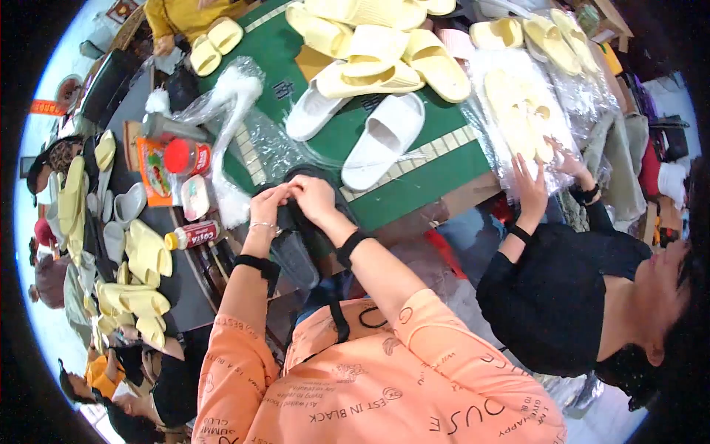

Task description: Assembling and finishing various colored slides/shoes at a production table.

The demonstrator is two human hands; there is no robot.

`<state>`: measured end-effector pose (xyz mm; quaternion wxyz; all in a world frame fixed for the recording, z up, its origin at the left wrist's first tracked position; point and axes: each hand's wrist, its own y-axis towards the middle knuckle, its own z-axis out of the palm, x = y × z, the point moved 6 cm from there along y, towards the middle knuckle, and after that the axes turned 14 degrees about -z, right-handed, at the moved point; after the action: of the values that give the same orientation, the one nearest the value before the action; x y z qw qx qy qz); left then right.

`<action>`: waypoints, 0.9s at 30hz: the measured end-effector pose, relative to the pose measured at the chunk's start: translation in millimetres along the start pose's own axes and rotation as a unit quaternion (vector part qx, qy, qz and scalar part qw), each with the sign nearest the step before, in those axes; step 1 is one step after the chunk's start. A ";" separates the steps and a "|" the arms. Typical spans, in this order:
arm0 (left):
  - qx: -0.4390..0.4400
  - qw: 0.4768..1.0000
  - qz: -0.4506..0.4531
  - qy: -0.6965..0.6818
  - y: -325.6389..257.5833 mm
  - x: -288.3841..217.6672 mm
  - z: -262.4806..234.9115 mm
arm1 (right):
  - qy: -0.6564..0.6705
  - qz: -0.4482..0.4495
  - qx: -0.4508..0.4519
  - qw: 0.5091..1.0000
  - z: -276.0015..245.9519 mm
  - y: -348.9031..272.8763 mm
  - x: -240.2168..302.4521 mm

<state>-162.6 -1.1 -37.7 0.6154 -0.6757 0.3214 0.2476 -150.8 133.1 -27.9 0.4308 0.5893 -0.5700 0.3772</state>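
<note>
A pair of black slippers (296, 259) lies at the near edge of the green table mat, partly under my hands. My left hand (271, 203) is closed at the left side of the pair. Its fingertips meet those of my right hand (313, 198), which is closed over the upper part of the pair. What is pinched between the fingertips is too small to make out. A clear plastic bag (270, 137) lies crumpled just beyond my hands. Two white slippers (388, 137) rest on the mat to the right, beneath a heap of pale yellow slippers (373, 52).
Left of my hands stand a red-lidded jar (186, 157), a yellow-capped bottle (194, 234) and an orange packet (154, 172). More yellow slippers (133, 300) fill the left table. At right, a co-worker's hands (532, 189) touch bagged yellow slippers (510, 103). Another person's yellow sleeve (185, 16) shows far left.
</note>
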 end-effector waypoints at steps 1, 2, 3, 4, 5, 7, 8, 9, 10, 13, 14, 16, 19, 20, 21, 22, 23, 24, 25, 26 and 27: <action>-0.004 1.000 0.000 -0.009 0.2 -1.1 -2.5 | 0.013 -0.004 0.004 1.000 1.6 0.4 -0.3; -0.016 0.999 0.029 0.009 3.9 -0.8 -7.7 | -0.004 -0.069 -0.037 0.997 -2.5 0.9 7.3; -0.038 0.999 0.020 0.007 3.3 -2.5 -8.4 | -0.024 -0.130 -0.082 0.988 -10.1 -1.6 12.8; -0.061 0.997 0.036 -0.017 4.9 0.7 -21.6 | -0.019 -0.145 -0.087 0.985 -14.0 -4.8 22.3; -0.084 0.994 0.054 -0.041 4.8 5.0 -35.3 | -0.001 -0.141 -0.084 0.987 -18.3 -12.6 29.4; -0.125 0.988 0.081 -0.050 -2.4 0.9 -43.5 | -0.039 -0.071 -0.054 0.995 -34.4 -36.0 30.2; -0.159 0.980 0.107 -0.055 -7.4 -1.7 -48.7 | -0.059 -0.035 0.016 0.998 -34.0 -50.5 25.4; -0.161 0.979 0.109 -0.058 -9.9 1.0 -55.7 | -0.096 0.001 0.087 0.992 -27.6 -64.9 19.4; -0.159 0.981 0.105 -0.038 -11.3 8.2 -64.5 | -0.090 -0.074 0.135 0.984 -18.2 -76.3 19.2; -0.144 0.984 0.102 -0.003 -21.4 33.4 -86.4 | -0.130 -0.194 0.189 0.954 16.0 -101.8 26.2; -0.136 0.987 0.079 -0.031 -30.5 40.1 -88.0 | -0.177 -0.175 0.228 0.941 26.4 -104.8 25.0; -0.122 0.989 0.059 -0.062 -54.0 43.2 -87.5 | -0.213 -0.149 0.236 0.936 41.5 -96.0 25.3; -0.153 0.982 0.020 -0.113 -86.0 57.3 -100.0 | -0.256 -0.143 0.232 0.927 53.2 -93.2 31.7; -0.179 0.967 0.016 -0.179 -95.4 65.0 -111.8 | -0.242 -0.155 0.232 0.929 53.5 -97.2 39.5; -0.208 0.946 0.012 -0.247 -106.8 73.3 -124.0 | -0.226 -0.171 0.235 0.930 53.1 -101.7 50.9; -0.239 0.930 0.018 -0.279 -112.5 81.6 -135.0 | -0.222 -0.212 0.211 0.928 42.4 -103.5 68.6; -0.261 0.930 0.010 -0.258 -118.4 88.6 -144.5 | -0.236 -0.212 0.199 0.927 26.7 -100.8 79.1; -0.256 0.928 0.018 -0.268 -118.5 91.2 -144.5 | -0.270 -0.204 0.208 0.918 -3.6 -88.7 103.1; -0.256 0.926 0.029 -0.275 -118.1 86.6 -141.9 | -0.301 -0.293 0.141 0.897 -29.5 -83.2 98.7; -0.272 0.919 0.035 -0.284 -126.5 86.1 -145.5 | -0.281 -0.226 0.094 0.928 -61.2 -72.7 106.3; -0.317 0.927 0.199 -0.033 -110.7 101.8 -172.9 | -0.432 -0.362 -0.011 0.826 -81.6 -71.0 113.0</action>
<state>-23.1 -181.6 -16.9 0.3174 -0.7494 0.3334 0.4759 -68.8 168.9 100.4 0.2525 0.8511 -0.4481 -0.1052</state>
